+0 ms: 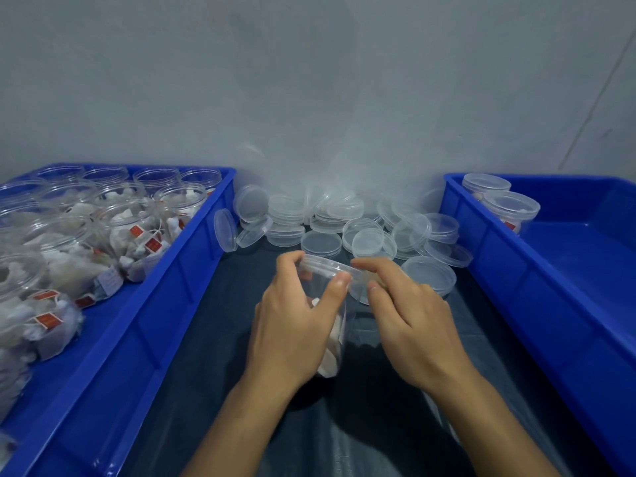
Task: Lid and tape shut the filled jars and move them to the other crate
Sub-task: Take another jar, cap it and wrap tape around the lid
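My left hand (292,321) grips a clear plastic jar (332,342) holding white pieces, upright on the dark table centre. A clear lid (327,266) sits on the jar's mouth, tilted. My right hand (409,318) pinches the lid's right edge with thumb and fingers. The blue crate on the left (165,304) holds several open filled jars (130,232) with white sachets and red tags. In the blue crate on the right (516,287), two lidded jars (506,208) stand in the far left corner.
A heap of loose clear lids (344,222) lies at the back of the table against the grey wall, between the crates. One lid (428,275) sits just beyond my right hand. A dark cloth (378,425) covers the table.
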The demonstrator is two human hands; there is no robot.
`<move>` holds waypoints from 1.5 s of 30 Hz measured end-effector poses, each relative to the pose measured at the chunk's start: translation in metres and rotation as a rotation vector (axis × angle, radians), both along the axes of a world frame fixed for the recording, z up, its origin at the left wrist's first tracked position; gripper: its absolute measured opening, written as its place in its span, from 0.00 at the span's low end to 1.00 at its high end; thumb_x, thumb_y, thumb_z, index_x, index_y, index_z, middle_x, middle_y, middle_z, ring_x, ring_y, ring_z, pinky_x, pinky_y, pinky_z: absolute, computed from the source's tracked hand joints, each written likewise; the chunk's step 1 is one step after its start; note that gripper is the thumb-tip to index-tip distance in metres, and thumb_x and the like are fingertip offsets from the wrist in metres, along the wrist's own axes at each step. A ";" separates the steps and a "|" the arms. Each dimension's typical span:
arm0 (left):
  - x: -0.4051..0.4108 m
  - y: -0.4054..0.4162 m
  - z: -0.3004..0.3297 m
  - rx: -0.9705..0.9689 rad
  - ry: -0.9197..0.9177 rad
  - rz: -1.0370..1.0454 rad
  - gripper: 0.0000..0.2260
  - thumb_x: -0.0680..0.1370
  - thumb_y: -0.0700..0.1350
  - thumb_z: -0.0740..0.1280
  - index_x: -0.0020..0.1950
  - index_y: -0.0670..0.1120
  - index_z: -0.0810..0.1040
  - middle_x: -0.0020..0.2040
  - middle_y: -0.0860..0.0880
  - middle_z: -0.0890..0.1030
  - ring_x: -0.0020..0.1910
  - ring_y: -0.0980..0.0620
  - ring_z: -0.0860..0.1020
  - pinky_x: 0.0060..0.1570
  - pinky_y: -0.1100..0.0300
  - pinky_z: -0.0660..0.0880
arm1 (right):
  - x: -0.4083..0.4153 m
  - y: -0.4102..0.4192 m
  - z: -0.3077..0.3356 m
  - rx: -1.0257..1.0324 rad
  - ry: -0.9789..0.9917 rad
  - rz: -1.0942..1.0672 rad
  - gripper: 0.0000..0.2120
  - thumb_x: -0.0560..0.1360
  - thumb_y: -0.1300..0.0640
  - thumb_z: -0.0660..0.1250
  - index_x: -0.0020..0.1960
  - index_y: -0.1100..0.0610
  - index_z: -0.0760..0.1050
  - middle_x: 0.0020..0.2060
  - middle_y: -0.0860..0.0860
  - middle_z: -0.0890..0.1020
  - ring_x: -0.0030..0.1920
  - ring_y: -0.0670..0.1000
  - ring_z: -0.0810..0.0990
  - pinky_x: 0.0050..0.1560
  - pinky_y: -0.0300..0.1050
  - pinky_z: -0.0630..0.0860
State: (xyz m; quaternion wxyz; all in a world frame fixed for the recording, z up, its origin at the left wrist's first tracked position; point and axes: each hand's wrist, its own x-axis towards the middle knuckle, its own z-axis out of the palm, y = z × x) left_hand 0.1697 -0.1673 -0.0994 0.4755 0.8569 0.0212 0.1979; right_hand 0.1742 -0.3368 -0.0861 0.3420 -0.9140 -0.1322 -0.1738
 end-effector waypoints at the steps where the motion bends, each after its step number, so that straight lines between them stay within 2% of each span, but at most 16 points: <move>1: 0.001 0.000 0.000 -0.030 -0.011 -0.004 0.23 0.71 0.76 0.60 0.60 0.66 0.65 0.51 0.63 0.78 0.48 0.69 0.77 0.45 0.67 0.71 | 0.000 -0.001 0.001 -0.022 -0.011 -0.014 0.18 0.81 0.44 0.52 0.67 0.38 0.72 0.32 0.36 0.72 0.40 0.43 0.71 0.43 0.49 0.67; 3: 0.001 0.000 -0.003 -0.075 -0.043 -0.006 0.23 0.71 0.74 0.62 0.60 0.65 0.66 0.52 0.61 0.80 0.46 0.63 0.80 0.47 0.58 0.75 | 0.001 -0.004 0.004 -0.071 -0.022 -0.025 0.16 0.83 0.44 0.53 0.68 0.39 0.71 0.29 0.38 0.71 0.36 0.47 0.72 0.41 0.51 0.70; 5: 0.002 0.000 -0.005 -0.085 -0.077 0.000 0.22 0.73 0.73 0.64 0.60 0.64 0.67 0.52 0.61 0.80 0.45 0.60 0.81 0.47 0.56 0.77 | 0.003 -0.006 0.004 -0.089 -0.020 -0.025 0.14 0.84 0.45 0.56 0.68 0.40 0.71 0.26 0.39 0.73 0.34 0.50 0.75 0.41 0.53 0.72; 10: 0.002 0.001 -0.007 -0.110 -0.104 0.007 0.24 0.74 0.71 0.66 0.64 0.61 0.69 0.54 0.61 0.80 0.46 0.59 0.82 0.47 0.57 0.77 | 0.007 -0.011 0.004 -0.117 -0.007 -0.006 0.13 0.84 0.44 0.57 0.67 0.39 0.72 0.31 0.31 0.76 0.31 0.47 0.72 0.40 0.51 0.72; 15: 0.002 0.000 -0.005 -0.198 -0.073 -0.032 0.18 0.75 0.67 0.68 0.59 0.61 0.71 0.53 0.58 0.83 0.46 0.59 0.83 0.46 0.60 0.78 | 0.007 -0.010 0.005 -0.128 0.011 0.007 0.14 0.83 0.41 0.54 0.66 0.37 0.72 0.26 0.40 0.72 0.36 0.50 0.74 0.45 0.54 0.75; 19: 0.003 0.000 -0.003 -0.260 -0.067 -0.065 0.16 0.75 0.65 0.68 0.58 0.60 0.73 0.50 0.58 0.85 0.45 0.59 0.84 0.42 0.69 0.74 | 0.006 -0.008 0.006 -0.131 0.001 0.011 0.14 0.83 0.40 0.53 0.65 0.36 0.72 0.26 0.40 0.69 0.39 0.53 0.78 0.45 0.54 0.76; 24: 0.004 0.002 -0.005 -0.271 -0.081 -0.093 0.20 0.74 0.69 0.67 0.59 0.59 0.74 0.49 0.58 0.85 0.45 0.57 0.84 0.43 0.67 0.75 | 0.006 -0.007 0.002 -0.116 -0.033 -0.011 0.13 0.82 0.40 0.54 0.63 0.36 0.71 0.25 0.39 0.68 0.37 0.50 0.75 0.44 0.53 0.76; 28: 0.004 0.000 -0.007 -0.205 -0.087 -0.072 0.24 0.73 0.71 0.63 0.61 0.57 0.72 0.48 0.58 0.85 0.44 0.58 0.84 0.46 0.55 0.79 | 0.005 -0.005 0.001 -0.079 -0.053 -0.018 0.12 0.82 0.39 0.55 0.62 0.36 0.73 0.25 0.38 0.70 0.35 0.49 0.75 0.42 0.52 0.76; 31: 0.001 -0.003 -0.007 -0.035 -0.124 0.052 0.24 0.75 0.72 0.60 0.62 0.57 0.69 0.50 0.60 0.82 0.47 0.61 0.81 0.47 0.54 0.77 | 0.005 -0.004 0.000 -0.092 -0.078 -0.039 0.12 0.83 0.42 0.58 0.64 0.37 0.74 0.29 0.40 0.76 0.38 0.50 0.80 0.42 0.52 0.76; 34: -0.003 -0.005 -0.003 0.154 -0.187 0.187 0.22 0.79 0.70 0.57 0.62 0.55 0.73 0.54 0.58 0.80 0.50 0.55 0.79 0.48 0.52 0.75 | 0.002 0.000 0.000 -0.092 -0.125 -0.068 0.15 0.82 0.39 0.55 0.63 0.39 0.76 0.32 0.42 0.81 0.39 0.51 0.82 0.41 0.53 0.77; 37: -0.005 -0.010 -0.001 0.141 -0.153 0.177 0.25 0.79 0.70 0.54 0.65 0.54 0.73 0.57 0.57 0.81 0.52 0.50 0.82 0.49 0.49 0.76 | 0.000 0.004 -0.002 -0.122 -0.180 -0.083 0.17 0.81 0.38 0.54 0.61 0.41 0.78 0.32 0.44 0.82 0.37 0.52 0.82 0.37 0.52 0.77; 40: -0.004 -0.011 -0.003 0.181 -0.077 0.172 0.29 0.76 0.75 0.53 0.65 0.57 0.68 0.56 0.57 0.80 0.49 0.50 0.79 0.45 0.52 0.69 | 0.000 0.007 -0.003 -0.127 -0.205 -0.088 0.17 0.81 0.40 0.55 0.61 0.41 0.79 0.31 0.45 0.82 0.35 0.53 0.82 0.35 0.52 0.77; 43: -0.003 -0.008 -0.002 0.169 -0.049 0.168 0.28 0.75 0.78 0.56 0.64 0.59 0.67 0.54 0.60 0.79 0.45 0.56 0.72 0.45 0.53 0.68 | -0.002 0.007 -0.001 -0.123 -0.122 -0.053 0.20 0.81 0.39 0.49 0.65 0.39 0.75 0.35 0.43 0.82 0.40 0.52 0.82 0.41 0.54 0.77; 45: 0.000 -0.005 -0.003 0.137 -0.037 0.156 0.26 0.76 0.77 0.57 0.63 0.60 0.67 0.54 0.60 0.80 0.46 0.56 0.75 0.46 0.53 0.70 | -0.003 0.005 0.000 -0.118 -0.053 -0.008 0.22 0.80 0.39 0.47 0.68 0.37 0.71 0.32 0.40 0.78 0.41 0.51 0.81 0.44 0.55 0.76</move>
